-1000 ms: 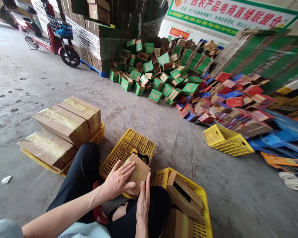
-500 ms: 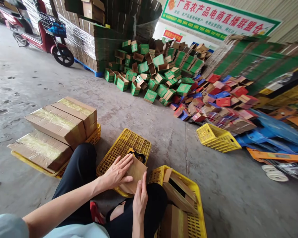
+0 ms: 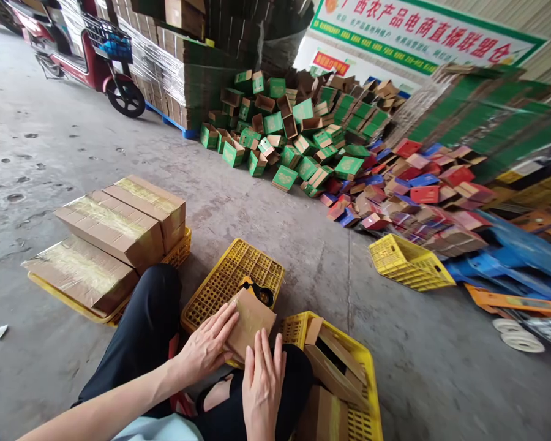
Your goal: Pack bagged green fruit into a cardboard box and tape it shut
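A small brown cardboard box (image 3: 250, 318) with tape across its face rests at the near end of an upturned yellow plastic crate (image 3: 232, 269), between my knees. My left hand (image 3: 209, 344) lies along the box's left side, fingers stretched out. On the lower right edge of the box, my right hand (image 3: 262, 380) rests with its fingers extended and nearly flat. Neither hand wraps round the box. Just beyond it on the crate is a tape dispenser (image 3: 259, 291), orange and black, partly hidden by the box.
Taped cartons (image 3: 112, 223) fill a yellow crate at left. At right, another yellow crate (image 3: 371, 380) holds open and taped boxes. Further off stand an empty yellow crate (image 3: 411, 263), heaps of green boxes (image 3: 284, 177) and red-blue boxes (image 3: 422, 195), and a red scooter (image 3: 92, 67).
My right hand has moved from gripping the box's right edge to lying flat at its lower edge. My left hand has slid down and left off the top face. The view has shifted slightly.
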Motion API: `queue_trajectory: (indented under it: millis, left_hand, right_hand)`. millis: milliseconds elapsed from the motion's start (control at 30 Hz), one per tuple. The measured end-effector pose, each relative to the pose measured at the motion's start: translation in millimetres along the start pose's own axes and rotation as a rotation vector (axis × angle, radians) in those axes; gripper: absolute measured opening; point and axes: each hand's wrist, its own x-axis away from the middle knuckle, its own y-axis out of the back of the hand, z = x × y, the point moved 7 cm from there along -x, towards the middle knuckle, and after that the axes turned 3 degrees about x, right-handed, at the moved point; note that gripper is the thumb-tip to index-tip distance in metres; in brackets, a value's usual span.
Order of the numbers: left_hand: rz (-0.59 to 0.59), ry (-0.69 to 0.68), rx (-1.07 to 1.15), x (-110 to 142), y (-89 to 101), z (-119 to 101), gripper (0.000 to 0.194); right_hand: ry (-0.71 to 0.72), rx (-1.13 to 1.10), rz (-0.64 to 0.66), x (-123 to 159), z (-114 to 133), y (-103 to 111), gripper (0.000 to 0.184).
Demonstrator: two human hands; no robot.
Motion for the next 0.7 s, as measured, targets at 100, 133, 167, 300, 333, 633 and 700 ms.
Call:
queue_trajectory:
  millis: [100,133,167,300,333,633,700]
  left_hand:
    - [0.027,0.003,0.034,-3,-4.1,2,0.093]
    - [0.035,0.005,0.041,-3,-5.2,3,0.093]
    - [0.041,0.008,0.045,-4,-6.1,4,0.092]
    - [0.052,0.022,0.037,-5,-9.9,9,0.092]
    - [0.051,0.022,0.034,-5,-10.5,9,0.092]
    - [0.003,-0.036,0.039,-12,-0.2,1,0.095]
    - [0.039,-0.069,0.039,-18,2.4,-1,0.101]
  right_hand:
    - [0.028,-0.019,-0.005,-7,9,1,0.049]
    - [0.034,-0.036,-0.005,-12,11,0,0.046]
    - [0.038,-0.054,-0.003,-17,13,0,0.044]
    - [0.048,-0.114,0.017,-39,16,-3,0.041]
    - [0.047,-0.116,0.020,-43,16,-4,0.041]
    - [0.021,0.035,0.008,-56,15,-19,0.043]
    - [0.028,0.034,-0.005,-53,16,-21,0.043]
